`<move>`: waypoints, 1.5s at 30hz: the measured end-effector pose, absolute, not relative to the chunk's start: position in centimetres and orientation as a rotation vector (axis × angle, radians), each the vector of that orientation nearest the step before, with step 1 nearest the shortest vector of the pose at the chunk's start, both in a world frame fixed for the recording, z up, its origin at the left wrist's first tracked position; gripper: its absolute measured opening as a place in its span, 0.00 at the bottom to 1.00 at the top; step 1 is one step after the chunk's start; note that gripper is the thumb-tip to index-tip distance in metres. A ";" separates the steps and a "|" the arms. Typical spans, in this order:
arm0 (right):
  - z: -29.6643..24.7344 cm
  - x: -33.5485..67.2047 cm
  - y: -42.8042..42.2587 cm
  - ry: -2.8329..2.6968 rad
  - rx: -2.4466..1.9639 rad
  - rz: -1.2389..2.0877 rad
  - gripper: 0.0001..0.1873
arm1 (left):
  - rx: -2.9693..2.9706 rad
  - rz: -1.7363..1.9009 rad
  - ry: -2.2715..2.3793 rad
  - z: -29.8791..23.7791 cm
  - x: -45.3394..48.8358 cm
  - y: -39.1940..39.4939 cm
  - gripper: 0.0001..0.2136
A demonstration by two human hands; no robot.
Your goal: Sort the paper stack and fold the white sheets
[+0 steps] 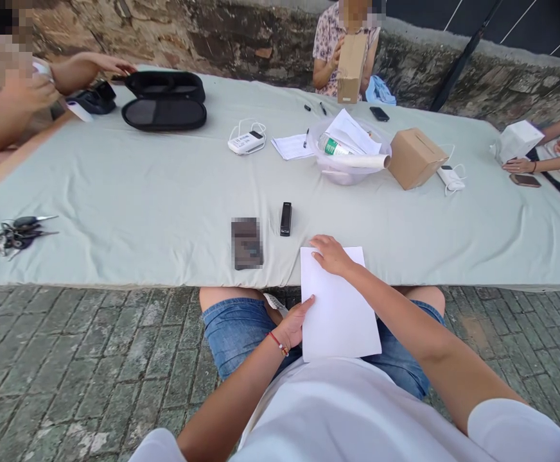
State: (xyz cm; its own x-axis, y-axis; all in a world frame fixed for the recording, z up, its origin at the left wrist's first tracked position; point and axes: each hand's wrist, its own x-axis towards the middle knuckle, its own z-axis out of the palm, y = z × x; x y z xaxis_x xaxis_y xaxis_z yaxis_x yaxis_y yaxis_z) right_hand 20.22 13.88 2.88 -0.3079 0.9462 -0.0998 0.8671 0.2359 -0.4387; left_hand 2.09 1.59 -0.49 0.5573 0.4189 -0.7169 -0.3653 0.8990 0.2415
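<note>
Left grip [295, 323]: at the left edge of the white paper [340, 317], thumb on top, pinching that edge. Right grip [331, 255]: over the upper left corner of the same paper, fingers bent; cannot tell whether they pinch it or only rest there.

White paper: blank upper face, between and under both grips; far end on the cloth-covered surface [164, 205], near end over the lap.

Just beyond the right grip, to its left: one black oblong object [286, 219]. Left of that: one dark flat item [246, 243], blurred out.

Farther across: one plastic bowl [345, 174] with bottle [335, 145] and papers inside; one cardboard box [412, 160], just right of the bowl; one white device [246, 142] with looped cord; one black case [164, 114], lid raised. Far left: one bunch of keys [15, 237].

Around the surface: three other people, seated.
</note>
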 end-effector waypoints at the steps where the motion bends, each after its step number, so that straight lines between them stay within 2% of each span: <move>1: 2.9 20.2 13.9 -2.339 -1.720 0.628 0.21 | 0.065 0.466 0.861 -0.5 2.1 1.6 0.22; 7: 3.1 19.8 13.9 -2.316 -1.724 0.599 0.22 | 0.069 0.472 0.847 -0.4 2.2 1.5 0.23; 10: 3.3 19.6 13.8 -2.370 -1.698 0.611 0.18 | 0.081 0.467 0.867 -0.3 2.3 1.5 0.24; 17: 4.1 19.6 14.4 -2.275 -1.720 0.801 0.15 | 0.157 0.487 0.945 -0.1 2.6 1.6 0.25; 23: 4.6 20.0 14.5 -2.124 -1.748 0.929 0.15 | 0.476 0.717 0.977 0.1 2.8 3.1 0.21; 28: 5.3 19.6 14.1 -2.242 -1.708 0.787 0.17 | 0.725 0.816 1.129 -0.7 3.4 3.8 0.23; 31: 5.6 19.2 13.8 -2.476 -1.488 0.592 0.20 | 0.746 0.797 1.121 -1.1 3.6 3.6 0.24; 34: 5.9 18.9 13.8 -2.690 -1.287 0.482 0.15 | 0.759 0.781 1.114 -1.3 3.5 3.5 0.25; 38: 6.4 18.8 13.9 -2.769 -1.272 0.387 0.13 | 0.793 0.803 1.114 -1.2 3.4 3.6 0.26; 45: 6.7 19.7 14.6 -2.663 -1.333 0.527 0.18 | 0.789 0.791 1.031 -0.1 3.5 3.7 0.26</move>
